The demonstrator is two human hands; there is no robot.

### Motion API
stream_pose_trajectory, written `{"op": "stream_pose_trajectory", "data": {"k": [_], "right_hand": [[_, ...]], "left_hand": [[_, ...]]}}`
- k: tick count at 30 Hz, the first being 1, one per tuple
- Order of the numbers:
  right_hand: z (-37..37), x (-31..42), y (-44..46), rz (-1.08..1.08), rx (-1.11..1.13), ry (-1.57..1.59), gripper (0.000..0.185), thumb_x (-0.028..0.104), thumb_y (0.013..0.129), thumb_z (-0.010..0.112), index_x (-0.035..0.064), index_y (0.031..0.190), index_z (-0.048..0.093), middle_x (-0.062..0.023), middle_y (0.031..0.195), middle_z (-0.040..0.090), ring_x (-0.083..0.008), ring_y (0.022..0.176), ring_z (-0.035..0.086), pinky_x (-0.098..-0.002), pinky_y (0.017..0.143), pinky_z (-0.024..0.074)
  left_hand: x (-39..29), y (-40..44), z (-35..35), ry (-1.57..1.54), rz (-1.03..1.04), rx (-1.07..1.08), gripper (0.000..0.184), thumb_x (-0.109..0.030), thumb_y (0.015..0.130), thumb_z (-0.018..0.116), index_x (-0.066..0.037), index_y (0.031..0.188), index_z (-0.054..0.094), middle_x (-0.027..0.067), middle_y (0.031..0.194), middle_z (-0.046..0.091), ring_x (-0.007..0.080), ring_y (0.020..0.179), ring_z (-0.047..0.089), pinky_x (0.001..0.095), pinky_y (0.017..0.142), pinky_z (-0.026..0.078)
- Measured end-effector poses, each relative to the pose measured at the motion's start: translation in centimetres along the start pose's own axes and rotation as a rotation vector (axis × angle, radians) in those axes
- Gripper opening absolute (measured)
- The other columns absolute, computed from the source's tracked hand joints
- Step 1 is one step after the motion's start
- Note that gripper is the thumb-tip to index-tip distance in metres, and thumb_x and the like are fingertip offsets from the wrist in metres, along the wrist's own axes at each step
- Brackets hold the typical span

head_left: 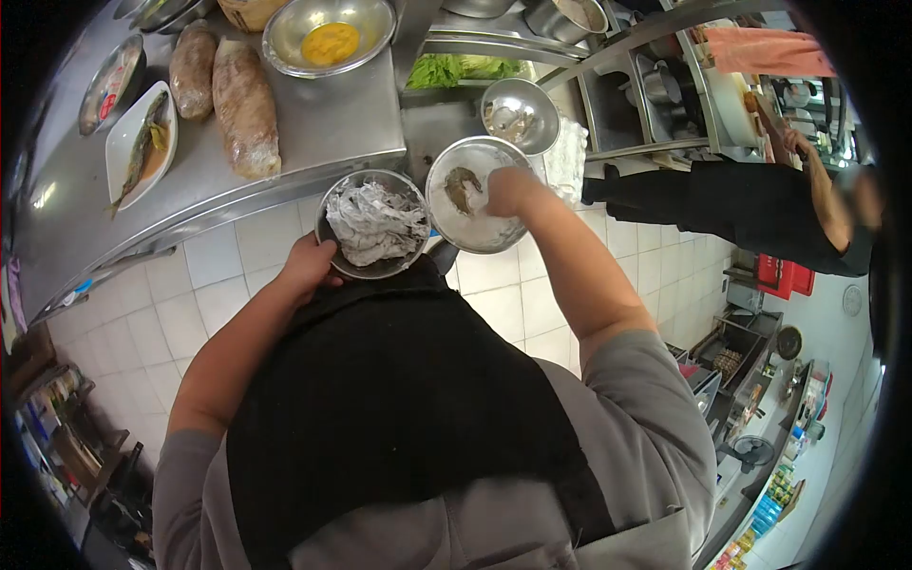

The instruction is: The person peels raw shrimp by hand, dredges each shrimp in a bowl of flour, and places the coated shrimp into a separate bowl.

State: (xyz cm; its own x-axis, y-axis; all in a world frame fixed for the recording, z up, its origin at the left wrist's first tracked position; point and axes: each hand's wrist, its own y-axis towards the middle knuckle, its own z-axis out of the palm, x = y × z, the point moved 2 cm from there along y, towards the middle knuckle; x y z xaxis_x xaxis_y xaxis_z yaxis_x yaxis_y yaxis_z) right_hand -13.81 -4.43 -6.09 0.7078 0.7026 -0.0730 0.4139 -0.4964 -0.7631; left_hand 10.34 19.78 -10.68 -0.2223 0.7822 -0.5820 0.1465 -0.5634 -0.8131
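My left hand (309, 264) grips the rim of a metal bowl (332, 249) that holds white, flour-coated pieces (375, 223). Touching it on the right is a second metal bowl (446, 228) with white powder and a greyish, shrimp-like piece (464, 190). My right hand (513, 193) reaches into this second bowl with its fingers bent down at the powder; what they hold, if anything, is hidden. Just behind stands a smaller metal bowl (537, 109) with some pale bits in it.
On the steel counter (332, 123) at the left lie two wrapped loaf-like pieces (245, 109), a fish on a white dish (119, 152) and a bowl of yellow egg (330, 43). Green leaves (456, 69) show behind. At the right stands another person (731, 204) in black.
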Motion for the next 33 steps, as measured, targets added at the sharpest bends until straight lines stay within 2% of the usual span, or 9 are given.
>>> {"op": "stream_pose_trajectory", "data": {"k": [6, 9, 12, 18, 21, 24, 27, 28, 33], "right_hand": [[7.3, 3.5, 3.9, 0.029, -0.146, 0.248, 0.039, 0.034, 0.073, 0.071, 0.0001, 0.093, 0.068, -0.0197, 0.093, 0.068, -0.0340, 0.092, 0.065, -0.0423, 0.083, 0.0511], [6.7, 2.3, 4.9, -0.053, -0.266, 0.439, 0.051, 0.035, 0.075, 0.069, -0.0012, 0.111, 0.060, -0.0234, 0.101, 0.065, -0.0362, 0.096, 0.064, -0.0427, 0.086, 0.0500], [5.3, 2.2, 3.6, 0.221, -0.453, 0.502, 0.065, 0.036, 0.076, 0.069, -0.0017, 0.124, 0.049, -0.0273, 0.119, 0.056, -0.0385, 0.106, 0.059, -0.0418, 0.093, 0.0475], [7.5, 5.1, 7.1, 0.250, -0.374, 0.696, 0.070, 0.036, 0.072, 0.072, -0.0013, 0.125, 0.047, -0.0271, 0.118, 0.055, -0.0390, 0.107, 0.059, -0.0415, 0.094, 0.0474], [7.4, 3.7, 6.8, 0.028, -0.227, 0.928, 0.063, 0.031, 0.073, 0.071, -0.0026, 0.122, 0.051, -0.0254, 0.114, 0.059, -0.0384, 0.104, 0.060, -0.0406, 0.093, 0.0482], [8.3, 0.6, 6.3, -0.071, 0.051, 1.602, 0.060, 0.029, 0.071, 0.070, -0.0038, 0.119, 0.053, -0.0254, 0.112, 0.061, -0.0377, 0.103, 0.061, -0.0406, 0.091, 0.0490], [8.0, -0.8, 6.4, 0.047, -0.368, 0.709, 0.063, 0.028, 0.071, 0.070, -0.0028, 0.122, 0.051, -0.0263, 0.114, 0.060, -0.0368, 0.105, 0.061, -0.0399, 0.092, 0.0487], [7.3, 0.2, 5.7, 0.082, -0.326, 0.591, 0.067, 0.029, 0.070, 0.070, -0.0017, 0.125, 0.048, -0.0265, 0.115, 0.059, -0.0380, 0.108, 0.059, -0.0395, 0.095, 0.0473], [8.0, 4.2, 5.9, 0.147, -0.323, 0.680, 0.069, 0.028, 0.068, 0.072, -0.0031, 0.124, 0.048, -0.0273, 0.119, 0.057, -0.0370, 0.114, 0.056, -0.0389, 0.096, 0.0463]], "left_hand": [[0.0, 0.1, 0.5, -0.040, -0.010, 0.029, 0.032, -0.015, 0.089, 0.043, -0.001, 0.116, 0.051, 0.0122, 0.093, 0.065, 0.0198, 0.066, 0.065, 0.0286, 0.051, 0.052], [0.0, 0.3, 0.5, -0.048, -0.005, 0.022, 0.031, -0.014, 0.089, 0.043, -0.002, 0.116, 0.052, 0.0105, 0.090, 0.064, 0.0177, 0.064, 0.062, 0.0282, 0.050, 0.051], [0.2, 0.7, 0.7, -0.046, -0.001, 0.005, 0.031, -0.013, 0.089, 0.042, -0.003, 0.116, 0.052, 0.0100, 0.089, 0.064, 0.0172, 0.063, 0.060, 0.0286, 0.049, 0.051], [-0.2, 0.4, 1.0, -0.071, 0.006, -0.010, 0.034, -0.014, 0.089, 0.042, 0.000, 0.119, 0.051, 0.0126, 0.095, 0.065, 0.0189, 0.064, 0.063, 0.0279, 0.049, 0.052], [-0.3, 0.4, 1.2, -0.083, 0.032, 0.003, 0.034, -0.013, 0.090, 0.040, 0.000, 0.119, 0.050, 0.0127, 0.094, 0.065, 0.0194, 0.064, 0.063, 0.0278, 0.049, 0.052], [-0.5, 0.1, 1.1, -0.068, 0.024, -0.005, 0.033, -0.013, 0.091, 0.039, -0.001, 0.119, 0.050, 0.0131, 0.092, 0.066, 0.0203, 0.064, 0.065, 0.0282, 0.049, 0.052], [0.0, 0.6, 1.2, -0.072, 0.005, -0.009, 0.032, -0.014, 0.091, 0.039, -0.002, 0.118, 0.051, 0.0131, 0.091, 0.067, 0.0211, 0.064, 0.066, 0.0286, 0.049, 0.052], [0.1, 0.7, 1.3, -0.078, 0.001, -0.010, 0.031, -0.014, 0.091, 0.039, -0.003, 0.118, 0.051, 0.0131, 0.090, 0.067, 0.0214, 0.064, 0.066, 0.0287, 0.049, 0.052], [-0.2, 0.2, 1.4, -0.094, -0.010, -0.018, 0.031, -0.014, 0.091, 0.040, -0.003, 0.118, 0.051, 0.0118, 0.091, 0.067, 0.0210, 0.067, 0.067, 0.0289, 0.051, 0.052]]}}
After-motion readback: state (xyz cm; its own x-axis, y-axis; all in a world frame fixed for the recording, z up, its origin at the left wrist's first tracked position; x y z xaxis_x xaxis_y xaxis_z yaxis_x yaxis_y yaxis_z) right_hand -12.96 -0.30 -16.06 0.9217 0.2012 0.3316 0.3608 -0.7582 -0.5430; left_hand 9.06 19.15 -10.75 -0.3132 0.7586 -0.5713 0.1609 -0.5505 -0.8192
